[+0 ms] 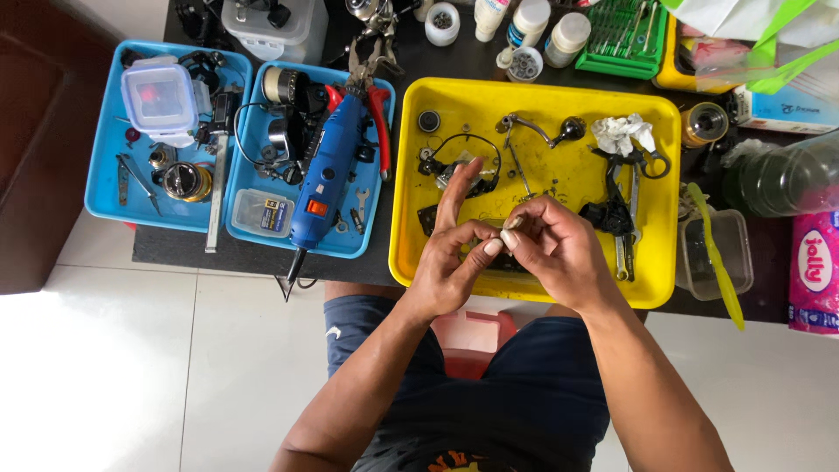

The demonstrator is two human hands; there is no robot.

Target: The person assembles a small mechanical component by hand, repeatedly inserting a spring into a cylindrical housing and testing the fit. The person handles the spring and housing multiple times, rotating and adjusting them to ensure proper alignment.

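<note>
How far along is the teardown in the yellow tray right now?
Done: loose parts, a crank handle and a crumpled white wipe already lie in the yellow tray. In hand: left hand and right hand pinch a small part between their fingertips. Left: the blue rotary tool and red-handled pliers lie untouched in the blue tray.

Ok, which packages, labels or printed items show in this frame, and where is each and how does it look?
Pink soft wrapped pack with a white oval label: far right edge, upright.
White flat cardboard box with blue print: upper right, beside the yellow tray.
White plastic bottles with labels: top centre, standing.
Small clear plastic box with a dark label: in the right blue tray.
</note>
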